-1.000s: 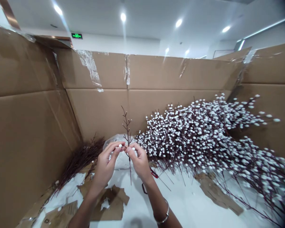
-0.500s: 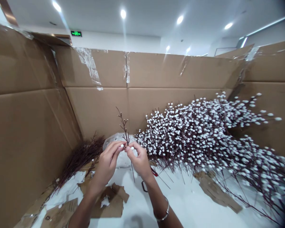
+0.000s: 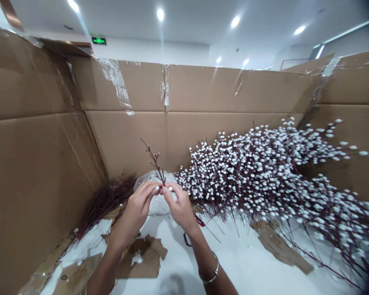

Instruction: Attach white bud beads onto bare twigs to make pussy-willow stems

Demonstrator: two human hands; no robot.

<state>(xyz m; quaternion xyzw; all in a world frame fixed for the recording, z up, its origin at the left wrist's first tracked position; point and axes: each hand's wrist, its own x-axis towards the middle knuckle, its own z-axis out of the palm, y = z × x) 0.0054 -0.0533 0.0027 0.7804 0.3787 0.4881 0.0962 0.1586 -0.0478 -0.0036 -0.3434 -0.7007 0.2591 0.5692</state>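
A thin brown artificial twig (image 3: 155,161) with short side stubs leans up and left between my two hands. My right hand (image 3: 178,205) is closed in a pinch on its lower stem, and a small white bud (image 3: 171,189) shows by the thumb. Close against it, my left hand (image 3: 140,204) pinches another white bud (image 3: 156,188) at the stem. The fingertips of both hands nearly touch, so the exact contact on the stem is partly hidden. The upper part of the twig carries no white buds.
Many brown branches with white buds (image 3: 249,172) are heaped at right. A pile of bare twigs (image 3: 107,203) lies at left. Behind my hands is a clear plastic bag (image 3: 150,177). Torn cardboard (image 3: 141,268) and a red-handled tool (image 3: 199,220) lie on the white table (image 3: 227,262); cardboard walls (image 3: 126,139) surround it.
The twig has tilted further to the left, and its lower end no longer shows beneath my hands. Both hands keep their pinch in nearly the same place.
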